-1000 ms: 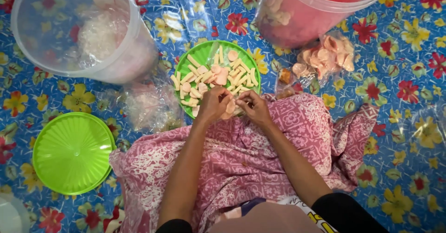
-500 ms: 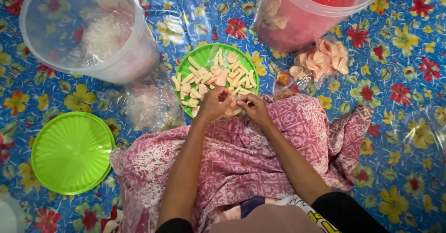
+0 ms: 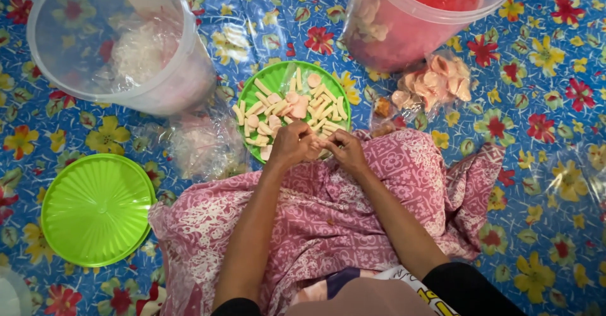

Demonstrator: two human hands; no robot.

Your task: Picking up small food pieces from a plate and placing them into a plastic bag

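My left hand (image 3: 291,146) and my right hand (image 3: 346,151) meet at the near edge of a green plate (image 3: 278,76), fingertips pinched together on a small pale snack piece. The plate holds several pale sticks and pinkish round crackers (image 3: 297,106). Both forearms reach out over a pink patterned cloth (image 3: 353,215) that covers my lap. What exactly sits between the fingers is mostly hidden by them.
A clear plastic tub (image 3: 120,45) with bagged white crackers stands at the far left, a tub of red crackers (image 3: 429,13) at the far right. A green lid (image 3: 96,209) lies at the left. Clear bags of crackers (image 3: 435,82), (image 3: 202,146) lie on the blue flowered mat (image 3: 543,164).
The hands stay pinched together at the plate's near edge, with only slight finger movement. Nothing else has shifted.
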